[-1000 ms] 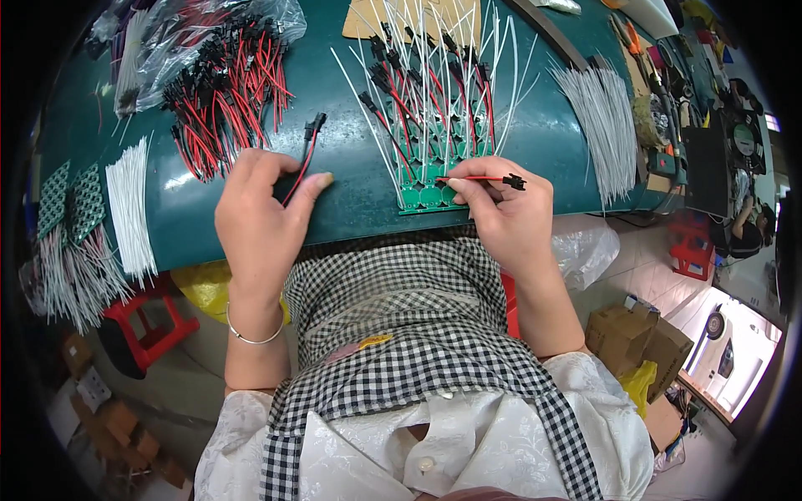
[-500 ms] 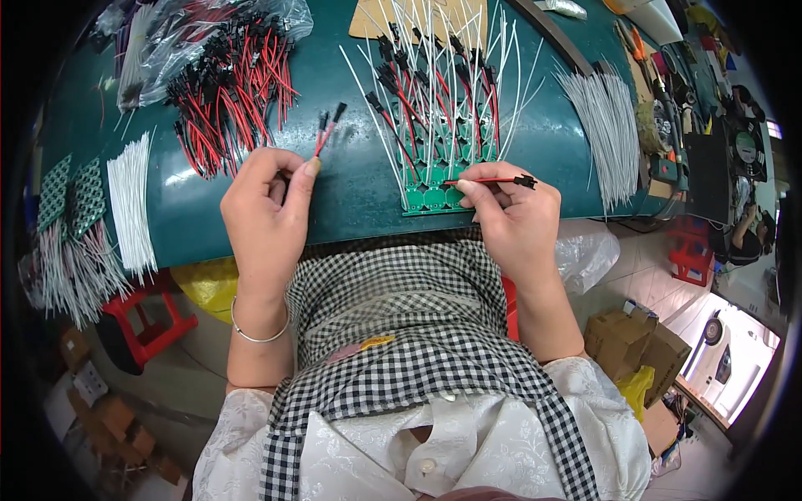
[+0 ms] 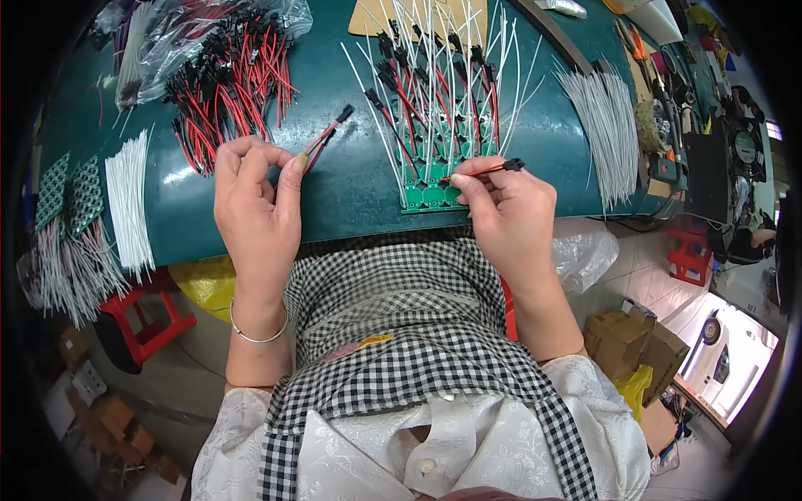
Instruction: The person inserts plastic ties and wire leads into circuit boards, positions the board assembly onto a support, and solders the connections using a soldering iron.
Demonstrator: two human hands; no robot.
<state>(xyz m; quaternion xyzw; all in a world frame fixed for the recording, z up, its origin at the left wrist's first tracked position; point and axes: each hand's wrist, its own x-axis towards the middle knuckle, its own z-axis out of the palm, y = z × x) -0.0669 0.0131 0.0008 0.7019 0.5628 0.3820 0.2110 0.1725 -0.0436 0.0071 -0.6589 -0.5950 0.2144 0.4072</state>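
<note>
Between the thumb and fingers of my left hand are red-black connector leads, their black plugs pointing up and right. My right hand pinches another connector lead by its wire, its black plug to the right and its wire end over the front of a green circuit board panel. White wires and several red-black leads stand up from the rows of the panel behind. A pile of red-black connector leads lies behind my left hand.
White wire bundles lie at the left and right of the green table. Finished-looking board panels with hanging wires rest at the far left. A dark metal bar stands behind. Tools lie at the right.
The leads in my left hand have tilted further right and spread as that hand shifted slightly left. My right hand has moved a little up and left with its lead.
</note>
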